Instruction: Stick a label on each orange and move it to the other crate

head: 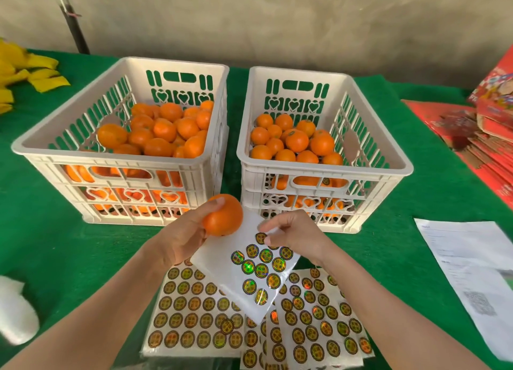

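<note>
Above the worktop (55, 217), near side of the left crate (83, 158) and right crate (305, 165), your left hand (183, 239) grips the orange (223, 219) while your right hand (294, 236) pinches a label (260, 237) between narrowed fingers on the loose sheet (216, 258) (what holds it down is unclear), so the sheet may lift and the label fold onto itself.

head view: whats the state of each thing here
left hand, grips orange
orange, held above table, no label showing
right hand, pinches label
label, at sheet's top edge, between fingertips
sheet, partly used, upper part bare
left crate, holds oranges
right crate, holds oranges, some labelled
</note>
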The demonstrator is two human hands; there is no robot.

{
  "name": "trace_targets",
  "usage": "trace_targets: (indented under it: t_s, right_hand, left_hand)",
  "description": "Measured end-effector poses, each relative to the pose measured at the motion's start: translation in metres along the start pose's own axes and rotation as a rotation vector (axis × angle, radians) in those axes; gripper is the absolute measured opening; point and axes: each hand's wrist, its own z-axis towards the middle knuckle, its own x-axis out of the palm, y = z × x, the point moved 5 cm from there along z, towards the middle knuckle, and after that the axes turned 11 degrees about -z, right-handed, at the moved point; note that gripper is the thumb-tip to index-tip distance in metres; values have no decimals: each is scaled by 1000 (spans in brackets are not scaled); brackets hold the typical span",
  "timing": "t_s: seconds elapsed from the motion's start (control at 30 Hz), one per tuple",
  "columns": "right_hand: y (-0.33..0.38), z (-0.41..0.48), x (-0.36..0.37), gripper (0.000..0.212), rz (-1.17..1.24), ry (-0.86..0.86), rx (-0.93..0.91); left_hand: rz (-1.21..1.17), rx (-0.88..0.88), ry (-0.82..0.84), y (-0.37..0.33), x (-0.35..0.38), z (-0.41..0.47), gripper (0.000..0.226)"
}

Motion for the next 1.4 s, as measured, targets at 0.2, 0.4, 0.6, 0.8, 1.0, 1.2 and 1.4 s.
trace_targets:
  t_s: [0.2, 0.4, 0.6, 0.8, 1.0, 1.2, 1.4]
  right_hand:
    - [2, -4, 2, 42, 36, 12, -24]
    - [4, -6, 0, 37, 44, 91, -3]
    - [4, -8, 0, 27, 53, 95, -31]
    - [1, -10, 0, 21, 218, 32, 11]
    - [-8, -12, -7, 19, 240, -123, 168]
    - [27, -28, -25, 33, 67, -348, -129]
    - [80, -41, -30, 23, -11, -483, -405]
  left_hand:
    - [-26, -12, 8, 2, -2, 3, 63]
    - [-12, -45, 28, 5, 2, 3, 54]
    - [33, -55, 62, 2, 7, 1, 83]
    - [43, -95, 77, 5, 9, 1, 104]
    - [213, -128, 2, 10, 11, 2, 90]
    - [168, -44, 24, -7, 23, -3, 83]
    - [71, 81, 169, -25, 50, -10, 79]
